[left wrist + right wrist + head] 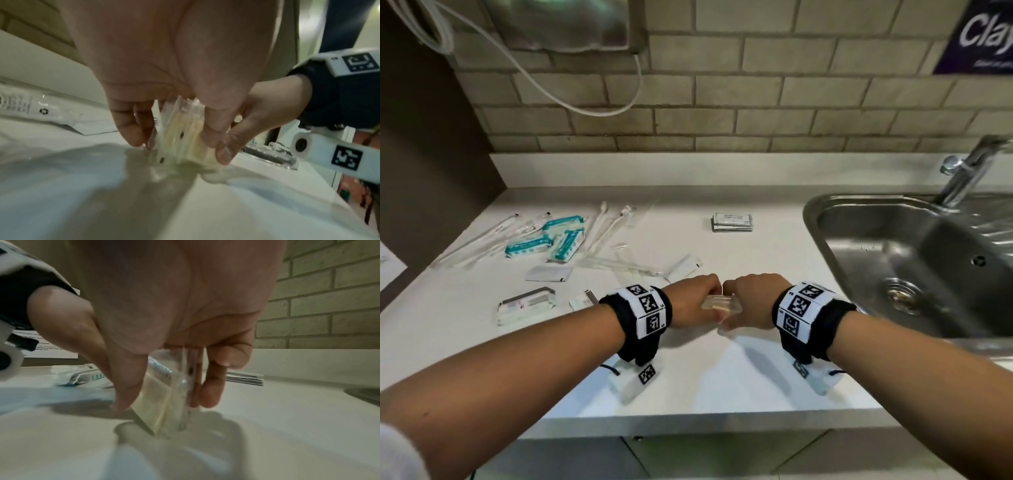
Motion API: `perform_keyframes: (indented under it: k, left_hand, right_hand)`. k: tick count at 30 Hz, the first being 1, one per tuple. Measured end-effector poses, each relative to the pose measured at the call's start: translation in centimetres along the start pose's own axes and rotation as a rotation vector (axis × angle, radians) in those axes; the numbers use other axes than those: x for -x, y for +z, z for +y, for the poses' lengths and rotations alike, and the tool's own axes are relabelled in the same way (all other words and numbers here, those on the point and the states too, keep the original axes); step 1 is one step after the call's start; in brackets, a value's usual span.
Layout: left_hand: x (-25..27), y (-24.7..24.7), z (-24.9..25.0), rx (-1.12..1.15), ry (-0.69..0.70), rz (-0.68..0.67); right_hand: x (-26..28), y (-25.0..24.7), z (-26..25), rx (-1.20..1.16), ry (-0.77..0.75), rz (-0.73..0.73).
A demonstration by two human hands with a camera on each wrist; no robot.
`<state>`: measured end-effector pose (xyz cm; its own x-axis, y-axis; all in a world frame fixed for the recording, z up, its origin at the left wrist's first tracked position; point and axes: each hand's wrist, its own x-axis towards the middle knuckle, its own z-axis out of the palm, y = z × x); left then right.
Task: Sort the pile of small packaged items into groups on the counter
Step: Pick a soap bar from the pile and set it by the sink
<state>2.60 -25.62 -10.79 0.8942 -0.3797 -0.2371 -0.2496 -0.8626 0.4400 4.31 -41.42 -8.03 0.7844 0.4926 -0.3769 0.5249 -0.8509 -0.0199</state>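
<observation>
Squaring a stack of clear sachets (720, 306) on edge on the white counter (688, 387)
Left hand (693, 301) and right hand (751, 301) pinch its ends; pale yellow contents, blurred; beyond lie teal packets (551, 238) and grey sachets (732, 222)

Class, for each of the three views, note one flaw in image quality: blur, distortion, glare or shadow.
Head view: wide-angle bending curves the counter edge and wall, and the tap is smeared. Left wrist view: the clear packets are blurred and the hands' shadow darkens the counter below. Right wrist view: the palm fills the top out of focus, and the packets' lower edge is soft.
</observation>
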Motion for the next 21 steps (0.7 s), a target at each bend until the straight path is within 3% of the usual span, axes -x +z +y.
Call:
perform_keyframes:
  k: [5, 9, 15, 21]
  left_hand:
    - [-0.1, 0.6, 0.4, -0.277, -0.100, -0.075]
    - [-0.3, 1.4, 1.5, -0.190, -0.131, -0.095]
    - [-0.6, 0.7, 1.7, -0.132, -0.129, -0.010]
    - [-0.5, 1.4, 1.4, -0.143, -0.134, -0.065]
  right_hand:
    - [-0.5, 0.8, 0.6, -0.096, 0.005, -0.045]
    - [-0.8, 1.5, 0.1, -0.160, -0.020, -0.012]
    - [-1.6, 1.2, 0.2, -0.174, -0.021, 0.077]
    - [-1.8, 2.4, 0.2, -0.132, 0.005, 0.037]
